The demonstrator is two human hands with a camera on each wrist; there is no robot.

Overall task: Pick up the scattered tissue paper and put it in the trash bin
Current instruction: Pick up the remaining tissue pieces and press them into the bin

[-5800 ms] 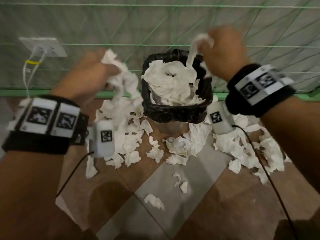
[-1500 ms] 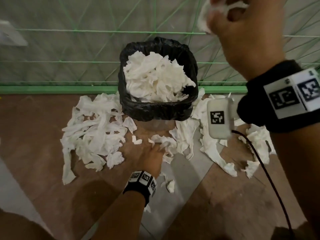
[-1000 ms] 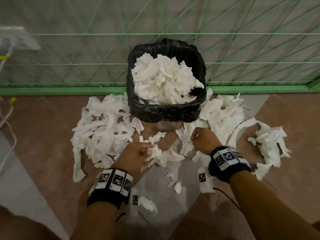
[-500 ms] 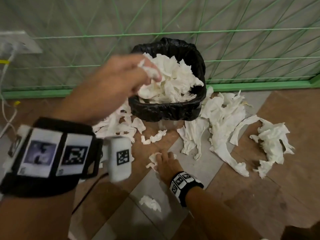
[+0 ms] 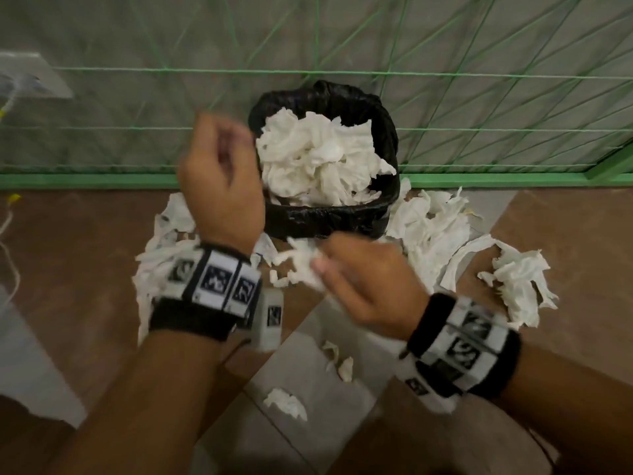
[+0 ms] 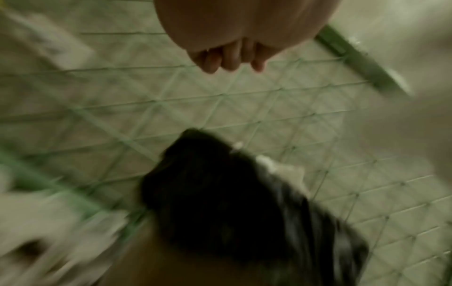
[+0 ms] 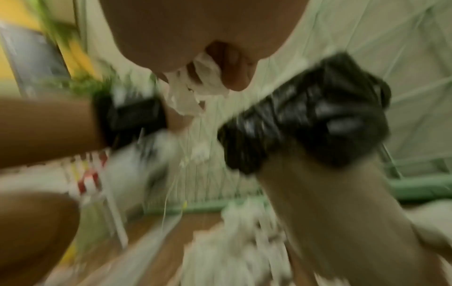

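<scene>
The black-bagged trash bin (image 5: 329,221) stands against the net, heaped with white tissue (image 5: 318,159). My left hand (image 5: 236,142) is raised just left of the bin's rim. Its fingers (image 6: 229,60) are curled and hold nothing in the left wrist view, above the bin (image 6: 220,193). My right hand (image 5: 325,269) is lifted in front of the bin and grips a bunch of tissue scraps (image 5: 298,265). The right wrist view shows that tissue (image 7: 195,92) hanging from the fingers (image 7: 234,77). Torn tissue lies on the floor left (image 5: 164,255) and right (image 5: 431,228) of the bin.
A separate tissue clump (image 5: 520,286) lies at the far right. Small scraps (image 5: 286,402) lie on the grey tile near me. A green net fence (image 5: 479,97) with a green base rail (image 5: 102,181) runs behind the bin. A wall socket with cables (image 5: 27,80) sits at the left.
The left hand, which held tissue over the bin, now has none and has drawn back to the bin's left. The right hand has come up off the floor with tissue scraps.
</scene>
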